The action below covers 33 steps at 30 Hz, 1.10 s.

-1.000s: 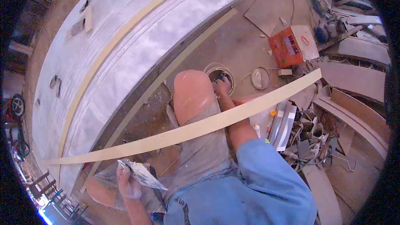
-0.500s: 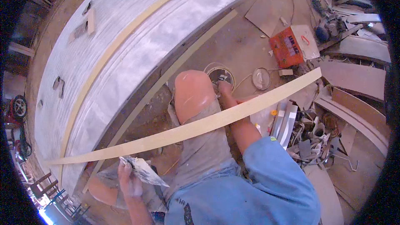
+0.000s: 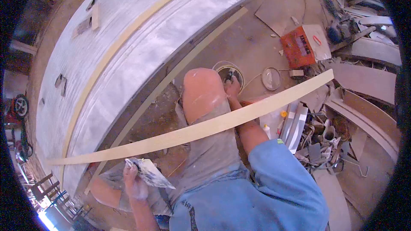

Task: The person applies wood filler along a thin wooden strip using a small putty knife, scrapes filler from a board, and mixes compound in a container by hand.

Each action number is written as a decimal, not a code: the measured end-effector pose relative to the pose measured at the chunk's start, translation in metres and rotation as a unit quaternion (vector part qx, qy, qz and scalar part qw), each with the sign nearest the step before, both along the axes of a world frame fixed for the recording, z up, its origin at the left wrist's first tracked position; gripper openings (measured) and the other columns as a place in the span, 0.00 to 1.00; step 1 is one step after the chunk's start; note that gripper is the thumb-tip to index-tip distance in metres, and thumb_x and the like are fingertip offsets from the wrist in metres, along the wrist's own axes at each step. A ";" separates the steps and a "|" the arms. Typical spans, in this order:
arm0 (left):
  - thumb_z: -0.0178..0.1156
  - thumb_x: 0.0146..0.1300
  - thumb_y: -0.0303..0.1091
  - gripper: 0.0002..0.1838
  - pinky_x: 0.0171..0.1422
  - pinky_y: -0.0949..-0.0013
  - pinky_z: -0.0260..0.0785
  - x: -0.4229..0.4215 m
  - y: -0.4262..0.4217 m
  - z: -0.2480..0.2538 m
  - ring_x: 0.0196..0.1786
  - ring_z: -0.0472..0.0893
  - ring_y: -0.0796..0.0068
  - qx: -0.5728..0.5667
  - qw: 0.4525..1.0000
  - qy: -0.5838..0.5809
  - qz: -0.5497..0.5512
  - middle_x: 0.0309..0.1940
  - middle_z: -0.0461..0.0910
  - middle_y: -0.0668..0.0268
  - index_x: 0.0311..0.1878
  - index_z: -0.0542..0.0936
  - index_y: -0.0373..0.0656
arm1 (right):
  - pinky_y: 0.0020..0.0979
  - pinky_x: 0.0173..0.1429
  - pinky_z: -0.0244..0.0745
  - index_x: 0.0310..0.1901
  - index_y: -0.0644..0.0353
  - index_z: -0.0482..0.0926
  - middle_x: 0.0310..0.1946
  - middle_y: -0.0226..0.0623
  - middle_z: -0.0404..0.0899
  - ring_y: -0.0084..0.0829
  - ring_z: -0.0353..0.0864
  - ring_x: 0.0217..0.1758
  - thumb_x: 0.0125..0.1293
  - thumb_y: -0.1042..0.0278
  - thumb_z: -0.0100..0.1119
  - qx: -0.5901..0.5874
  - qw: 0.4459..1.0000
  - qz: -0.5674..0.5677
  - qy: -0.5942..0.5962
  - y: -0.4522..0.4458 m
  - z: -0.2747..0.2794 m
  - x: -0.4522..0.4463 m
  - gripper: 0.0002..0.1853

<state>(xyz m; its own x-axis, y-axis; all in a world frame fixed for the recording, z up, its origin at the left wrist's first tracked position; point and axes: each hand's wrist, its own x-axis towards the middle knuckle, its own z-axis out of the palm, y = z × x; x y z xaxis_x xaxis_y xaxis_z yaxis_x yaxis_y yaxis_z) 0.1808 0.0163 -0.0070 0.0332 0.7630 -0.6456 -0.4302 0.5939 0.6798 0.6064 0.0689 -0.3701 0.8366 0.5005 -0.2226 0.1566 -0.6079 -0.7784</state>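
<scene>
My left hand [image 3: 135, 183], dusted with white, is closed on the edge of a flat mixing board [image 3: 152, 174] smeared white and dark. My right hand [image 3: 232, 87] reaches down into the mouth of an open round can [image 3: 241, 76], just past my bent knee. Its fingers are closed around something dark inside that I cannot make out. A long pale wooden strip [image 3: 201, 133] crosses the view above my thigh and right forearm, passing close over the mixing board. Beside the can, on the floor, lies a round lid [image 3: 270, 78].
To my left spreads a large pale curved panel [image 3: 141, 60] with a wooden batten [image 3: 107, 62] along it. A red-and-white carton [image 3: 299, 48] stands beyond the lid. Scrap pieces [image 3: 327, 145] pile up at right, near a small white bottle [image 3: 266, 130] with a yellow cap [image 3: 283, 114].
My right hand has shifted slightly within the can mouth, and its fingers and the dark thing show more. My left hand and the mixing board have barely moved.
</scene>
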 end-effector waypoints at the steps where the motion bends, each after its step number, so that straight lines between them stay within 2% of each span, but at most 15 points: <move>1: 0.60 0.64 0.31 0.17 0.57 0.55 0.77 -0.001 0.000 -0.001 0.48 0.82 0.62 -0.001 1.000 0.000 -0.003 0.46 0.80 0.60 0.54 0.73 0.37 | 0.45 0.56 0.73 0.52 0.68 0.78 0.44 0.56 0.82 0.52 0.81 0.48 0.58 0.68 0.55 0.045 0.994 -0.004 -0.099 0.001 -0.002 -0.004 0.20; 2: 0.61 0.64 0.31 0.18 0.58 0.56 0.76 -0.002 0.000 -0.004 0.50 0.81 0.63 -0.004 1.000 0.009 -0.003 0.47 0.80 0.61 0.55 0.73 0.36 | 0.45 0.48 0.74 0.45 0.65 0.80 0.36 0.55 0.83 0.51 0.83 0.41 0.58 0.65 0.56 0.089 0.976 -0.008 -0.198 0.001 0.000 -0.006 0.16; 3: 0.61 0.63 0.31 0.19 0.59 0.58 0.75 -0.002 0.001 -0.006 0.51 0.80 0.64 -0.006 1.000 0.017 -0.003 0.48 0.79 0.61 0.55 0.73 0.36 | 0.45 0.48 0.74 0.45 0.65 0.80 0.36 0.55 0.83 0.51 0.83 0.41 0.58 0.65 0.56 0.089 0.976 -0.011 -0.199 0.000 0.013 -0.004 0.16; 5: 0.61 0.63 0.31 0.20 0.60 0.59 0.74 0.001 0.004 -0.009 0.52 0.80 0.65 0.002 1.000 0.005 -0.009 0.48 0.79 0.61 0.56 0.72 0.35 | 0.48 0.49 0.76 0.46 0.66 0.81 0.38 0.56 0.83 0.54 0.83 0.41 0.58 0.64 0.59 -0.069 0.988 0.113 -0.076 -0.005 0.030 0.004 0.17; 9: 0.62 0.62 0.30 0.22 0.61 0.62 0.72 0.000 0.006 -0.011 0.52 0.80 0.67 0.006 1.000 0.007 -0.004 0.49 0.79 0.62 0.58 0.71 0.35 | 0.46 0.45 0.77 0.44 0.67 0.80 0.36 0.55 0.83 0.52 0.83 0.36 0.57 0.65 0.59 -0.129 0.983 0.118 -0.055 0.003 0.032 0.013 0.16; 11: 0.62 0.62 0.30 0.22 0.61 0.63 0.72 0.001 0.006 -0.008 0.51 0.80 0.67 0.008 1.000 0.009 -0.006 0.49 0.79 0.62 0.58 0.72 0.35 | 0.48 0.32 0.76 0.46 0.67 0.75 0.32 0.49 0.79 0.44 0.80 0.30 0.59 0.70 0.53 -0.001 0.972 -0.134 0.195 0.012 0.048 0.008 0.15; 12: 0.62 0.61 0.30 0.21 0.61 0.63 0.72 0.001 0.006 -0.007 0.51 0.80 0.68 0.011 1.000 0.010 -0.008 0.48 0.79 0.62 0.57 0.72 0.35 | 0.48 0.32 0.76 0.46 0.67 0.75 0.32 0.49 0.79 0.44 0.80 0.30 0.59 0.70 0.53 -0.001 0.971 -0.133 0.197 0.020 0.045 0.006 0.15; 15: 0.62 0.62 0.30 0.20 0.60 0.62 0.73 -0.003 0.001 -0.009 0.50 0.81 0.67 0.023 1.000 -0.002 0.003 0.47 0.80 0.62 0.56 0.73 0.36 | 0.43 0.30 0.78 0.54 0.67 0.72 0.34 0.47 0.78 0.42 0.80 0.29 0.60 0.72 0.52 0.181 0.886 -0.257 0.341 0.038 0.053 -0.002 0.20; 18: 0.62 0.62 0.30 0.20 0.58 0.62 0.74 0.000 0.001 -0.001 0.49 0.81 0.67 0.005 1.000 0.011 0.011 0.47 0.80 0.61 0.57 0.72 0.36 | 0.44 0.31 0.80 0.60 0.68 0.70 0.37 0.48 0.78 0.42 0.79 0.29 0.61 0.74 0.51 0.121 0.947 -0.162 0.250 0.041 0.054 -0.005 0.23; 21: 0.62 0.63 0.31 0.20 0.57 0.61 0.75 -0.001 0.000 -0.002 0.49 0.82 0.66 0.006 1.000 0.018 0.015 0.47 0.80 0.61 0.57 0.72 0.37 | 0.45 0.41 0.82 0.62 0.66 0.71 0.43 0.54 0.81 0.47 0.83 0.38 0.61 0.71 0.52 0.084 0.981 -0.088 0.150 0.037 0.030 0.003 0.26; 22: 0.62 0.63 0.31 0.20 0.57 0.61 0.75 0.004 0.001 0.000 0.49 0.82 0.66 0.005 1.000 0.018 0.015 0.47 0.80 0.61 0.57 0.72 0.37 | 0.45 0.48 0.81 0.62 0.65 0.72 0.47 0.54 0.81 0.49 0.83 0.44 0.61 0.70 0.53 -0.013 0.998 0.006 0.057 0.037 0.010 0.016 0.26; 24: 0.62 0.63 0.31 0.20 0.58 0.61 0.75 0.017 0.005 0.007 0.50 0.81 0.67 0.033 0.999 0.022 0.012 0.48 0.80 0.61 0.58 0.72 0.37 | 0.45 0.55 0.79 0.62 0.64 0.74 0.51 0.55 0.81 0.51 0.83 0.50 0.61 0.68 0.54 -0.112 0.988 0.098 -0.037 0.037 0.013 0.021 0.26; 26: 0.62 0.63 0.31 0.21 0.59 0.61 0.74 0.009 0.004 -0.005 0.50 0.81 0.67 0.032 0.999 0.017 0.007 0.48 0.80 0.62 0.58 0.72 0.36 | 0.44 0.65 0.72 0.61 0.63 0.75 0.56 0.53 0.79 0.51 0.79 0.59 0.60 0.65 0.56 -0.089 0.985 0.130 -0.069 0.042 0.024 0.025 0.27; 30: 0.62 0.63 0.30 0.23 0.61 0.62 0.73 -0.005 -0.001 -0.012 0.52 0.80 0.68 -0.020 0.999 0.043 0.020 0.50 0.79 0.62 0.60 0.71 0.36 | 0.46 0.65 0.72 0.61 0.60 0.76 0.54 0.52 0.80 0.52 0.78 0.59 0.60 0.63 0.57 -0.156 0.977 0.138 -0.036 0.053 0.028 0.030 0.26; 33: 0.62 0.62 0.31 0.23 0.61 0.61 0.73 0.002 0.005 -0.006 0.52 0.80 0.67 -0.022 1.000 0.020 -0.007 0.49 0.79 0.63 0.59 0.71 0.36 | 0.47 0.63 0.71 0.56 0.58 0.79 0.50 0.55 0.81 0.54 0.79 0.56 0.60 0.64 0.54 -0.173 0.960 0.211 -0.063 0.056 0.023 0.033 0.21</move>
